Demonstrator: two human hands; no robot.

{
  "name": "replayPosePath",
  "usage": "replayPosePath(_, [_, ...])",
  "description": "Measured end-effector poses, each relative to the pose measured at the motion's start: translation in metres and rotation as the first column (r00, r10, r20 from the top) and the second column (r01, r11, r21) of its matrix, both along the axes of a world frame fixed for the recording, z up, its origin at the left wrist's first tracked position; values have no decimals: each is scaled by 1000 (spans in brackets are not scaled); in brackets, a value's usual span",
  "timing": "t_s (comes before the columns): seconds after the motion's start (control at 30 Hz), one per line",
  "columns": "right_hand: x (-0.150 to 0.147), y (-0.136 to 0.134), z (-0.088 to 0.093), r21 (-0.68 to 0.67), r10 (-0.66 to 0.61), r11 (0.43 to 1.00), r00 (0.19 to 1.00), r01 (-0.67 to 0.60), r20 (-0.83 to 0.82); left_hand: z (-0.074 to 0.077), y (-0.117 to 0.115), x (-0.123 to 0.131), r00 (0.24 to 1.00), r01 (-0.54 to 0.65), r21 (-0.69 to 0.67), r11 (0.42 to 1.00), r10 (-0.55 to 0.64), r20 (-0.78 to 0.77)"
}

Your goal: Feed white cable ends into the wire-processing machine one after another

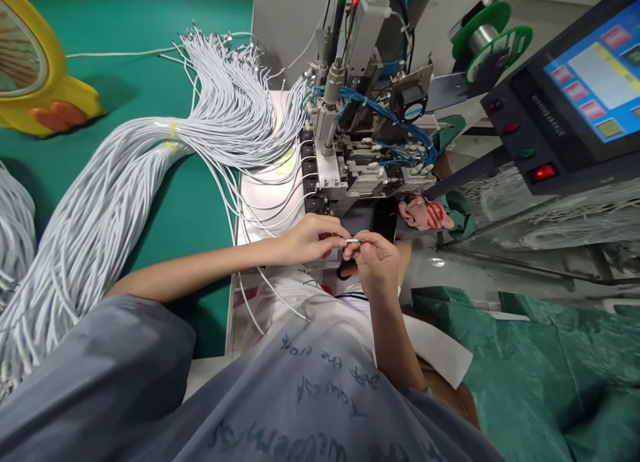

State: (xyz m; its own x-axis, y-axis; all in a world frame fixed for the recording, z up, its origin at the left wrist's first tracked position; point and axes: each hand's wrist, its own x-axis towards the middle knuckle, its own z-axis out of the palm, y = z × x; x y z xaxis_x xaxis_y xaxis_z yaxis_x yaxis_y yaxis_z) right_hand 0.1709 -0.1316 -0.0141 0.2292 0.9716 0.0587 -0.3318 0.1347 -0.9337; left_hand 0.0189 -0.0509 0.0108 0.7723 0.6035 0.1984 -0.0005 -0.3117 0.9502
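Both my hands meet in front of the machine [330,162], at its near edge. My left hand [323,241] pinches a thin white cable [353,241] between thumb and fingers. On the cable's other end, which looks dark, the fingertips of my right hand [373,252] are closed. Several white cables run into the row of black slots [311,175] on the machine's left side. From there they lead back to a big tied bundle of white cables [145,149]. A few loose cable ends hang over the table edge near my left forearm.
A yellow duck-shaped object [65,95] stands on the green mat [150,15] at left. At right are a control screen [595,82], a green wire spool [487,39], a pink cloth [420,212] and green sheeting [525,355]. A dark phone-like object [384,217] lies beyond my hands.
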Motion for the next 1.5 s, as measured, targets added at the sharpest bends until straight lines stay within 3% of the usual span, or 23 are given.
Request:
replayPosePath(0.1, [2,3,0,-23,-8,1000,997,9,72,2,0,0,1000,3,57,998,-2,-17])
replayPosePath(0.23, [-2,5,3,64,-128,991,961,116,246,5,-2,-1,1000,4,168,986,-1,-23])
replayPosePath(0.33, [-7,5,4,99,-215,976,916,193,339,6,-4,0,999,-4,117,993,9,-41])
replayPosePath(0.4, [-11,4,3,96,-277,960,862,261,424,5,-5,1,998,-51,114,992,55,-33])
replayPosePath(0.57, [-18,-1,6,120,-373,912,672,392,640,-1,-6,2,978,-205,263,943,208,18])
replayPosePath(0.7, [-8,-1,16,26,-240,957,739,288,630,-2,-5,0,977,-206,292,934,213,7])
replayPosePath(0.8, [-1,1,16,-12,-152,981,801,195,579,0,-5,1,980,-189,214,958,198,-19])
replayPosePath(0.93, [-9,4,7,57,-245,965,808,255,535,1,-7,3,980,-187,44,981,190,-63])
replayPosePath(1.03, [-15,4,7,209,-369,929,701,307,611,-1,-4,2,982,-172,136,976,181,-53])
replayPosePath(1.1, [-11,5,12,281,-372,928,587,244,719,-4,3,-1,987,-126,379,917,154,-45])
replayPosePath(1.17, [-2,7,21,243,-275,961,506,129,818,-6,12,-5,990,-41,625,779,118,-83])
replayPosePath(1.23, [8,11,27,126,-127,991,476,32,871,-8,19,-8,983,53,753,656,100,-155])
replayPosePath(1.27, [12,13,28,76,-69,997,475,4,877,-8,21,-8,977,77,771,632,105,-184])
replayPosePath(1.3, [14,15,28,42,-33,999,483,-8,875,-8,22,-9,972,87,764,639,114,-207])
replayPosePath(1.37, [14,19,25,37,-44,999,523,23,851,-9,20,-7,966,44,691,721,145,-213])
replayPosePath(1.43, [8,23,17,79,-132,990,586,114,800,-11,17,-5,969,-34,563,826,166,-185])
replayPosePath(1.5, [1,26,7,94,-211,973,649,211,731,-12,14,-3,977,-72,447,892,153,-147])
